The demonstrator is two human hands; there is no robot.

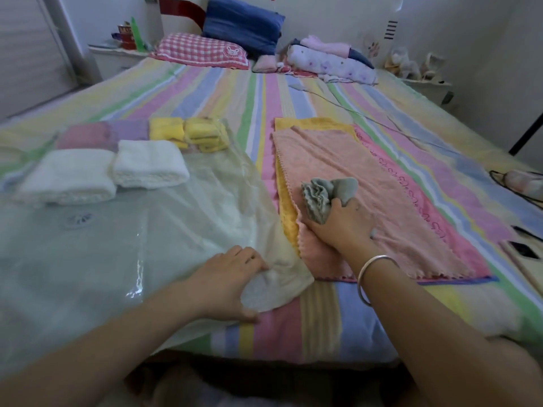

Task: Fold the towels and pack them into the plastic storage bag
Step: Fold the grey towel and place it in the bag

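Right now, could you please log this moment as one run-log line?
left hand: grips plastic storage bag corner | right hand: holds bunched grey towel over spread pink towel | stage: grey towel not yet packed

On my feed, both forearms are bare from the wrists to the bottom edge of the view. The right wrist carries one bangle (pixel 377 257), a thin, smooth, silver-coloured ring with a plain surface, sitting loosely just behind the right hand (pixel 340 224). The left hand (pixel 232 284) and its wrist are bare.
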